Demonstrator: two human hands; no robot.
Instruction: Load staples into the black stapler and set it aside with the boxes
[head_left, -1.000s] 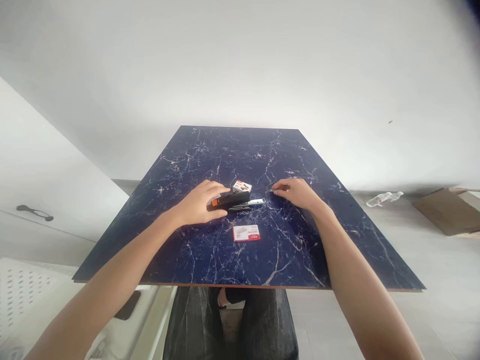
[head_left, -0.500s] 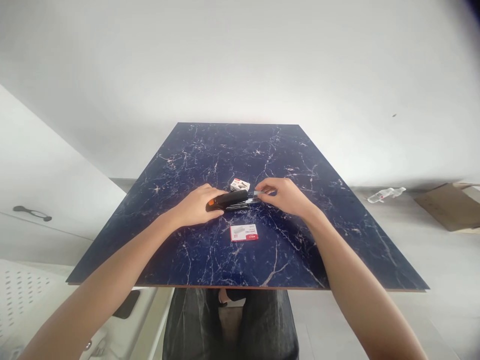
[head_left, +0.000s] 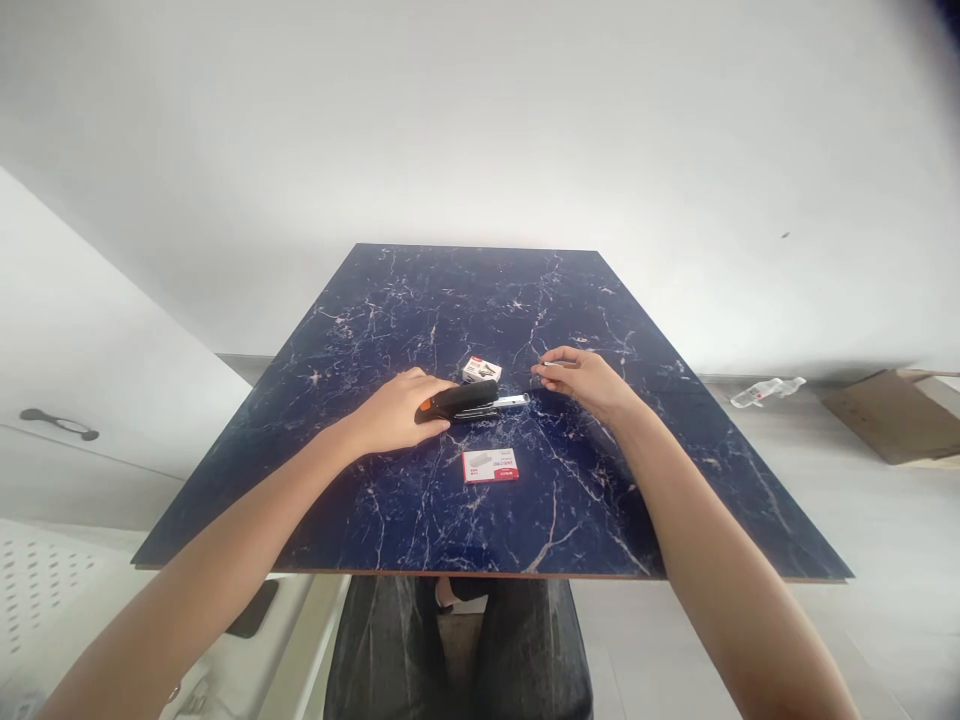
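My left hand (head_left: 405, 408) is wrapped round the rear of a black stapler (head_left: 471, 397) with an orange patch, which lies on the dark blue marbled table (head_left: 450, 300). From the stapler's front a silver staple tray (head_left: 513, 401) sticks out to the right. Above and right of that tray, apart from it, my right hand (head_left: 581, 378) pinches a small silvery strip of staples (head_left: 553, 364), mostly covered by the fingers. Behind the stapler stands a small white and red box (head_left: 482, 369). A flat red and white staple box (head_left: 490, 465) lies in front of it.
A clear plastic bottle (head_left: 766, 391) and a cardboard box (head_left: 889, 415) are on the floor at the right. White drawers with a dark handle (head_left: 60, 424) stand at the left. A dark flat object (head_left: 253, 608) lies below the table's left front.
My right hand has drawn back up and to the right from the stapler's front, the staple strip still in its fingers. The staple tray now shows fully. My left hand has stayed on the stapler.
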